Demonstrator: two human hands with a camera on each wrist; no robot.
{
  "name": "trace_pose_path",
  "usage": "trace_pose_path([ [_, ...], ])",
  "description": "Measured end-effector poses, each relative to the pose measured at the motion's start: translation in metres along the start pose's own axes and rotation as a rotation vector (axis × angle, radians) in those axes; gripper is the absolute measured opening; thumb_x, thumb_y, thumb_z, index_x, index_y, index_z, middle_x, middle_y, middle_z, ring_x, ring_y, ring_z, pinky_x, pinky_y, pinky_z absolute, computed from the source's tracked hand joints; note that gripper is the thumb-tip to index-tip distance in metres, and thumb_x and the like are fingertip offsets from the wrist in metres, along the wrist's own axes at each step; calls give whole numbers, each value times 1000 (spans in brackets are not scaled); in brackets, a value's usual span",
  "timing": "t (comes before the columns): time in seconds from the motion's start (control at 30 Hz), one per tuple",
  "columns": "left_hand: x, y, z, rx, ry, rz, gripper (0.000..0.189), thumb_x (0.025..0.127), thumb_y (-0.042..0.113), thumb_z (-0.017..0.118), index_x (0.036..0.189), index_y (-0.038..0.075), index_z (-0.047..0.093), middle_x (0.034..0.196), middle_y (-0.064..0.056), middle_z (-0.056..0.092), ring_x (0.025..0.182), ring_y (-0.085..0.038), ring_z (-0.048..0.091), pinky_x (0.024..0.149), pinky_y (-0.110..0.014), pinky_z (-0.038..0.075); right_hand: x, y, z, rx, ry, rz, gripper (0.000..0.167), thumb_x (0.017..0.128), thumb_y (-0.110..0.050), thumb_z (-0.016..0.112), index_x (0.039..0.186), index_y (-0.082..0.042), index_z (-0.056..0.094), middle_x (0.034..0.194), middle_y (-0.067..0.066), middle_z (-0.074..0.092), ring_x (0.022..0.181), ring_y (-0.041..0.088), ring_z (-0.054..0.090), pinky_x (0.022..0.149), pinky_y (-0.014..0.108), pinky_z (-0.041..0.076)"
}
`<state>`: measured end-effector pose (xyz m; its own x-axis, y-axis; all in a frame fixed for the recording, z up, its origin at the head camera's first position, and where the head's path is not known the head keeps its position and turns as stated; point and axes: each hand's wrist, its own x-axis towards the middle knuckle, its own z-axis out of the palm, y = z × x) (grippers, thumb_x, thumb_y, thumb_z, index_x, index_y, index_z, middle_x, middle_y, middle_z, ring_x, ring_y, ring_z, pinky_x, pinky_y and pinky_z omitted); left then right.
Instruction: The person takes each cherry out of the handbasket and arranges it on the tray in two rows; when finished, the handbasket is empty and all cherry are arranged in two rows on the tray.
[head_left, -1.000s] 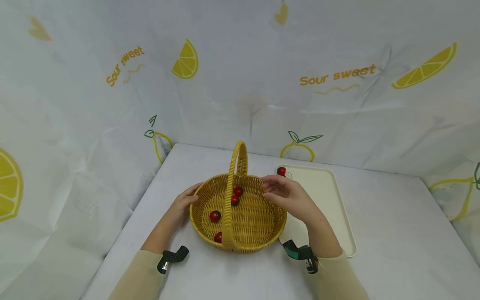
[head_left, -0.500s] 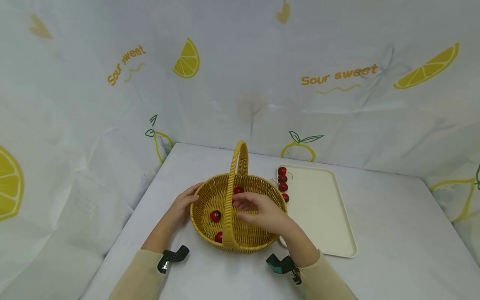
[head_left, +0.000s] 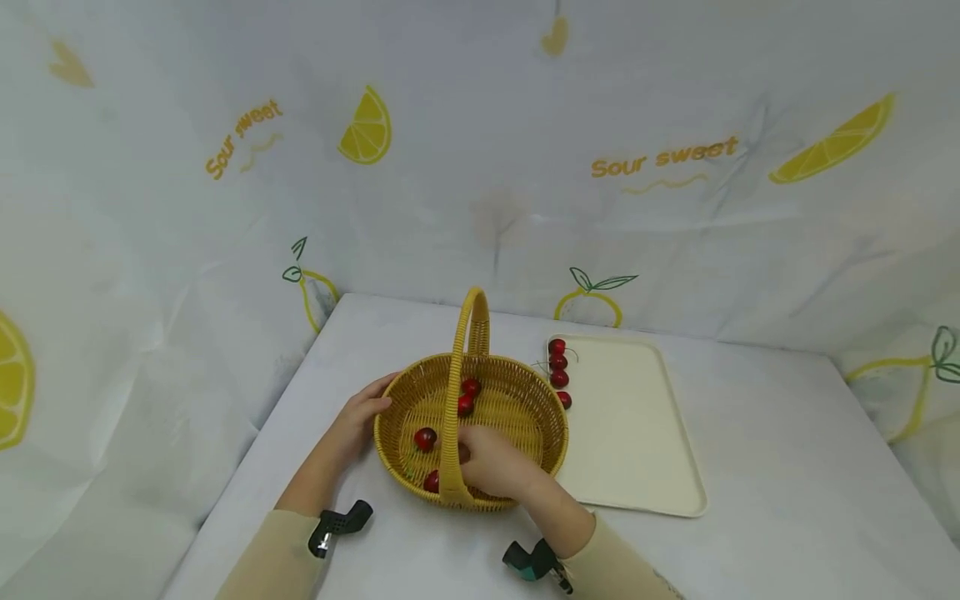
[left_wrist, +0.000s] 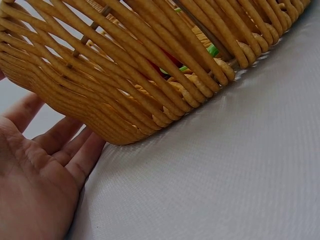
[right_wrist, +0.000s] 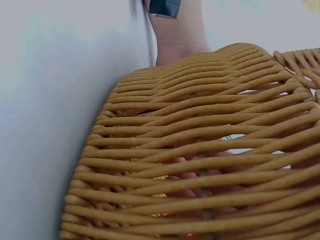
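Note:
A yellow woven basket (head_left: 517,375) with a tall arched handle (head_left: 453,383) stands on the table. My left hand (head_left: 352,425) rests along its left side, thumb at the rim; in the left wrist view the fingers (left_wrist: 87,155) lie fairly straight against the weave. My right hand (head_left: 491,462) reaches inside, its fingers partly behind the handle, with fingertips close to a dark red cherry (head_left: 425,439). Whether they pinch it is hidden. Other cherries in the basket are one near the front (head_left: 431,481) and two touching further back, a far cherry (head_left: 471,387) and a nearer cherry (head_left: 465,406).
A cream rectangular tray (head_left: 630,425) lies right of the basket. Along its left edge several cherries (head_left: 558,362) with thin stems form a row. White cloth (head_left: 772,467) covers the table, and a lemon-printed curtain (head_left: 480,167) hangs behind and at the sides.
My right hand has moved from the basket's right rim beside the tray, leftward and down into the basket, beneath the handle. The cherry row on the tray is now uncovered. My left hand stays put.

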<state>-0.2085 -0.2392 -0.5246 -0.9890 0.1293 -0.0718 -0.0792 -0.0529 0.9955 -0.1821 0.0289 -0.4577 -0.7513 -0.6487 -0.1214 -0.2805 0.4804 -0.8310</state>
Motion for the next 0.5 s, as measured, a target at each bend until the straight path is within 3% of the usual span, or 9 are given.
trace_pose_path([
  [0.13, -3, 2, 0, 24, 12, -5, 57, 100, 17, 52, 154, 0, 42, 161, -16, 38, 151, -32, 26, 121, -55, 9, -1, -1, 3, -33, -28, 6, 17, 89, -12, 77, 104, -6, 73, 84, -7, 66, 79, 9, 59, 74, 29, 52],
  [0.3, -3, -1, 3, 13, 11, -10, 57, 100, 18, 52, 154, 1, 43, 160, -16, 39, 150, -32, 27, 121, -56, 8, -5, -2, 7, -76, -53, 4, 9, 90, -12, 75, 86, -14, 68, 75, -7, 57, 70, 8, 51, 67, 26, 45],
  [0.4, -6, 0, 5, 26, 3, -6, 57, 101, 17, 51, 154, 0, 43, 160, -17, 39, 151, -33, 26, 121, -56, 8, -7, -2, 9, -68, -72, -3, 5, 93, -10, 71, 88, -11, 71, 75, -8, 59, 69, 7, 51, 66, 24, 44],
  [0.5, -8, 2, 6, 43, 9, -2, 56, 101, 16, 50, 154, 0, 43, 160, -16, 40, 151, -33, 26, 122, -54, 9, -8, -4, 12, -90, -86, -27, 10, 95, -11, 69, 101, -8, 76, 86, -9, 67, 77, 4, 56, 75, 23, 48],
])
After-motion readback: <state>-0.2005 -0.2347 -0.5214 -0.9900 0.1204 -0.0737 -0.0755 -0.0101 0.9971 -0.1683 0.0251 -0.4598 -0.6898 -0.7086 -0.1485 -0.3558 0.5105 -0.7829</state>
